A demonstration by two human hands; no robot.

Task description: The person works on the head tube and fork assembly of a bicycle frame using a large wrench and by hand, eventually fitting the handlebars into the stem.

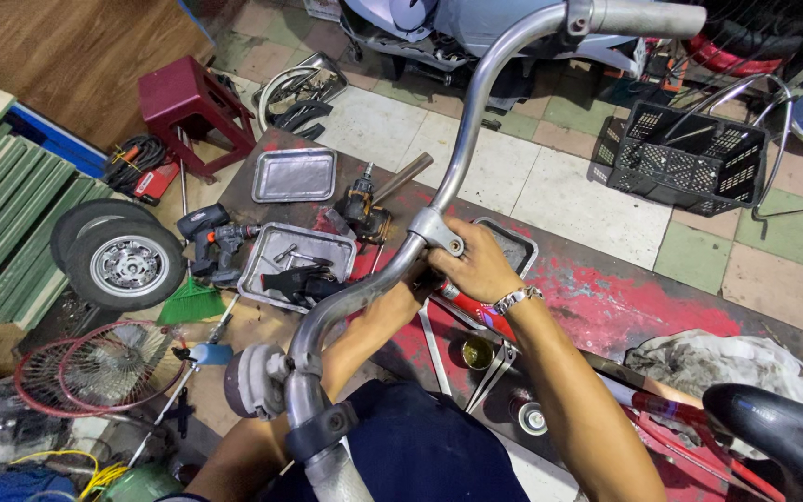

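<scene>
The right hand (480,265) is wrapped around the middle of the bicycle handlebar (462,139), just beside its clamp (439,232), grip pressed together on the tube. The left hand is hidden behind the bar, so I cannot tell its grip. The bar rises above the red mat (606,307) on the floor, over the metal trays (295,175). It looks stiff, smooth, fairly light steel; best held near the clamp.
</scene>
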